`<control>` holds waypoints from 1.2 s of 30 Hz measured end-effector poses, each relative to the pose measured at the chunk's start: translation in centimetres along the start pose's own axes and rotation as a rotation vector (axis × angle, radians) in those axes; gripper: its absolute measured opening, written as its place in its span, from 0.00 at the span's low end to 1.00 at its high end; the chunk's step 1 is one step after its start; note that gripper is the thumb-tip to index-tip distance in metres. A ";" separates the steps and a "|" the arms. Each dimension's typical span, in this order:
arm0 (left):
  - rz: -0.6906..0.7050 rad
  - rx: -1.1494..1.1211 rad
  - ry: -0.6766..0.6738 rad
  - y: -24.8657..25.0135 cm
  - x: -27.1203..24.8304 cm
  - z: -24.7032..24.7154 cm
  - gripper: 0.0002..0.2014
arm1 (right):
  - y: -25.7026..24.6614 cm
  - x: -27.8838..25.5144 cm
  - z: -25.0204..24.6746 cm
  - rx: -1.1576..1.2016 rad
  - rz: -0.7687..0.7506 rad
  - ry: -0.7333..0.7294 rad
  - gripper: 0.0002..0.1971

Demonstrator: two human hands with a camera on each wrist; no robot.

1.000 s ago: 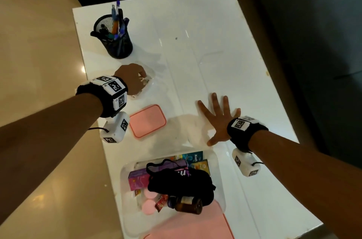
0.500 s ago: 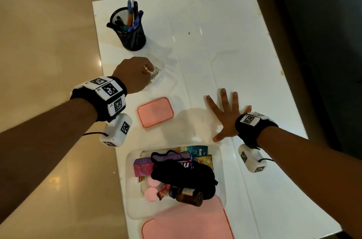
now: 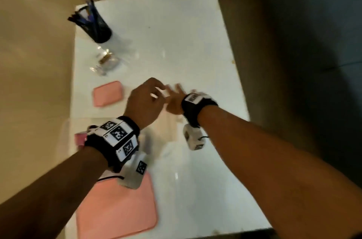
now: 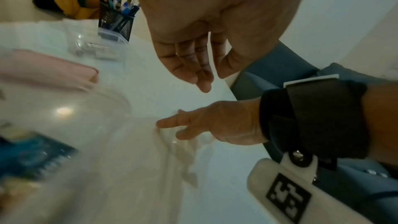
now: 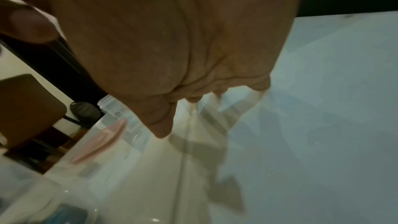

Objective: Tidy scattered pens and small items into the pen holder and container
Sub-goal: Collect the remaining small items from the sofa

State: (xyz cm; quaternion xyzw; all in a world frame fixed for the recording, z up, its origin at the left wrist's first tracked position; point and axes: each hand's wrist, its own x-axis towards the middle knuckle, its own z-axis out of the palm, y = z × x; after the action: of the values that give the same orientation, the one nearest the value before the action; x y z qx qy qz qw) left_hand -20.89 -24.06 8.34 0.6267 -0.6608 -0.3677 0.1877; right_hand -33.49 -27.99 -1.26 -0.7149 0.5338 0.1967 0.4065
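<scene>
Head view: both hands point(image 3: 156, 99) slack and holding nothing, well short of pen holder point(image 3: 96, 25).

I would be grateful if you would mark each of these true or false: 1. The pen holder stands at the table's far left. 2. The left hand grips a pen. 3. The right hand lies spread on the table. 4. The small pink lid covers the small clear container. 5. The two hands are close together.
1. True: the pen holder, full of pens, stands at the far left of the table.
2. False: the left hand is relaxed and holds nothing.
3. True: the right hand lies spread on the table.
4. False: the small pink lid lies on the table beside the small clear container, apart.
5. True.
</scene>
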 end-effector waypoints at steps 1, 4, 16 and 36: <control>-0.023 -0.026 0.038 1.4 -0.5 1.9 0.09 | 1.1 -1.7 0.3 0.054 -0.052 0.027 0.28; -0.094 -0.096 0.069 5.8 -2.0 8.7 0.09 | 7.8 -9.7 3.8 0.404 -0.123 0.167 0.24; 0.018 -0.069 -0.506 28.2 -7.2 37.2 0.11 | 41.8 -41.0 11.9 0.348 0.372 0.715 0.19; 0.413 0.605 -0.662 48.1 13.7 53.1 0.30 | 63.8 -41.4 -2.4 0.660 0.820 0.145 0.84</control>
State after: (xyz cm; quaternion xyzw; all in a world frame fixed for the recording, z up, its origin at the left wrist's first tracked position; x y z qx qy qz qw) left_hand -93.69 -26.73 5.12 0.3588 -0.8726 -0.2936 -0.1537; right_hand -107.39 -11.30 6.08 -0.2932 0.8298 0.1112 0.4616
